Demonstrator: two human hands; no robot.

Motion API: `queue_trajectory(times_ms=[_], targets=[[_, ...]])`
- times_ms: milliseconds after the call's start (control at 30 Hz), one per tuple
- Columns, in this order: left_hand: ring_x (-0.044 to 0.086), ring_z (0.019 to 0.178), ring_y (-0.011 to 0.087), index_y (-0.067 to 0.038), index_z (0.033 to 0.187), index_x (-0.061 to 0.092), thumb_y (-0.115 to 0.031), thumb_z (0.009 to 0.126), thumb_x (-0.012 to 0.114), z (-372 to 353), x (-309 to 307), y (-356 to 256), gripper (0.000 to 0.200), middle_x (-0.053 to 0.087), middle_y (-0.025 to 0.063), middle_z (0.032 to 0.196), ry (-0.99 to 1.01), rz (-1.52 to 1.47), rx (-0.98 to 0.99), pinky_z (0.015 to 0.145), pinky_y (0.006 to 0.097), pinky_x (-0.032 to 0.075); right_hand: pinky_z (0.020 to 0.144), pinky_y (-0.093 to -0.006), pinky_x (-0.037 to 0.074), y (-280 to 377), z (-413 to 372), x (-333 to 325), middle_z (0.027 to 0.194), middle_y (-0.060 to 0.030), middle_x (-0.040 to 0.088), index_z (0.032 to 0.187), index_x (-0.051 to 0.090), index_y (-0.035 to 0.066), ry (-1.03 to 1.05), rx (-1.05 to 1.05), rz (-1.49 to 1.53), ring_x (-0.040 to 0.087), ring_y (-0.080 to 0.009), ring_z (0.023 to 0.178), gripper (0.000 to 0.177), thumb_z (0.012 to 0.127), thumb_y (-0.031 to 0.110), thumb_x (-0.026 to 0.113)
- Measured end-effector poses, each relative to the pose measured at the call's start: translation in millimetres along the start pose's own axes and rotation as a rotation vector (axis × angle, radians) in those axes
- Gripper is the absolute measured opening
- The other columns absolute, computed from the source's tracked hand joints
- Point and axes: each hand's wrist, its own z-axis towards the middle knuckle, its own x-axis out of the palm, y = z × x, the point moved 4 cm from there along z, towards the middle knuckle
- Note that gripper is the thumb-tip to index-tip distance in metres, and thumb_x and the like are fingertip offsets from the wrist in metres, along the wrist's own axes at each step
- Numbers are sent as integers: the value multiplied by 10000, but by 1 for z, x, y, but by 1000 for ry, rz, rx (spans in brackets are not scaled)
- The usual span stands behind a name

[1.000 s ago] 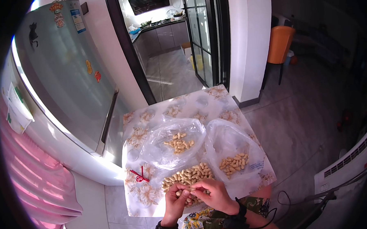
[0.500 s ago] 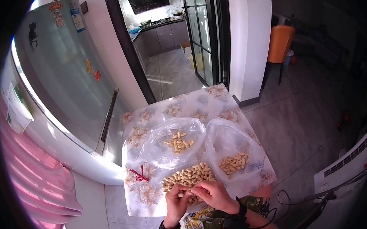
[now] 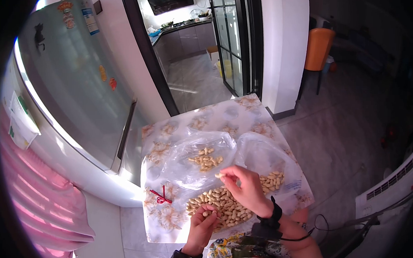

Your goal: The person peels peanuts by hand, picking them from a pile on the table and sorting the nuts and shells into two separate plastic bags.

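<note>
A large heap of unshelled peanuts (image 3: pixel 230 208) lies at the near side of the flowered table. Over its left part my left hand (image 3: pixel 203 223) is closed on a peanut (image 3: pixel 206 214). My right hand (image 3: pixel 244 186) is raised above the heap's far edge, with a peanut (image 3: pixel 219 175) pinched between thumb and fingertip. Just beyond that fingertip spreads an open clear plastic bag (image 3: pixel 177 167) with a small pile of peanuts (image 3: pixel 206 161) on it. Another clear bag (image 3: pixel 256 149) on the right bears more peanuts (image 3: pixel 272 181), partly behind my right hand.
Red ties (image 3: pixel 161 197) lie on the left of the flowered tablecloth (image 3: pixel 162 150). A fridge (image 3: pixel 79 86) stands at the left, above a pink cloth (image 3: pixel 46 200). Beyond the table are a glass door (image 3: pixel 228 42) and an orange chair (image 3: pixel 319 48). A black cable hangs at the right.
My right hand has moved away from my left, forward toward the left bag, carrying a peanut. My left hand has stayed over the heap. The view has shifted slightly.
</note>
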Motion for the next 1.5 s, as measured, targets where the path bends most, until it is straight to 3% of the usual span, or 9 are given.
queue_trajectory(times_ms=[200,233,333,433,533,667,867,1000,1500], targets=[[579,832,120,-61,1015,513,-33,928,568,-6,6,-3,106,581,57,925,-19,91,82,731,225,491,658,-287,524,-3,35,17,907,-110,647,1177,555,35,39,-94,-133,639,-184,742,353,852,98,677],[579,832,120,-61,1015,513,-33,928,568,-5,3,-5,106,581,57,925,-22,90,93,731,225,491,642,-340,527,2,29,20,907,-163,627,1226,483,37,150,-77,-100,653,-280,754,405,863,106,649],[562,736,81,-53,1013,520,-56,927,590,-3,-7,-7,111,585,24,835,-55,148,144,646,200,465,627,-352,494,3,-2,29,873,-124,624,1085,589,19,448,-57,21,631,-248,722,284,872,194,660],[538,660,75,-51,977,511,-96,933,601,0,-13,-8,109,577,12,770,-75,120,191,592,187,453,639,-358,478,14,-29,28,849,-106,617,972,638,32,532,-49,67,618,-273,748,186,867,184,659],[529,649,71,-53,958,509,-107,935,600,-3,-4,-11,109,574,9,769,-72,172,133,584,189,444,701,-335,485,-2,-53,25,880,-93,634,1031,651,49,492,-56,15,630,-248,787,218,838,140,691],[518,647,66,-45,954,533,-120,936,603,1,-5,2,104,580,5,803,45,124,160,578,192,435,632,-326,475,-6,-64,17,791,-79,637,954,666,43,409,-3,46,619,-238,701,179,816,145,717],[507,670,53,-23,1015,580,-131,940,600,-4,6,-6,132,578,-12,803,-8,311,172,579,186,424,536,-321,438,0,-66,7,683,-95,619,813,667,23,267,83,13,577,-226,576,177,814,186,736],[459,584,42,-46,950,565,-173,942,603,-4,5,-7,133,555,-9,722,-46,429,214,506,172,358,537,-328,434,-3,-71,10,683,-104,617,801,666,19,253,51,-16,588,-221,592,178,809,181,740],[545,714,50,-18,953,588,-110,916,637,-3,1,-6,111,616,9,796,-9,333,204,650,173,436,619,-294,497,7,-72,12,817,-85,680,941,681,40,147,-21,41,661,-210,719,134,815,77,712]])
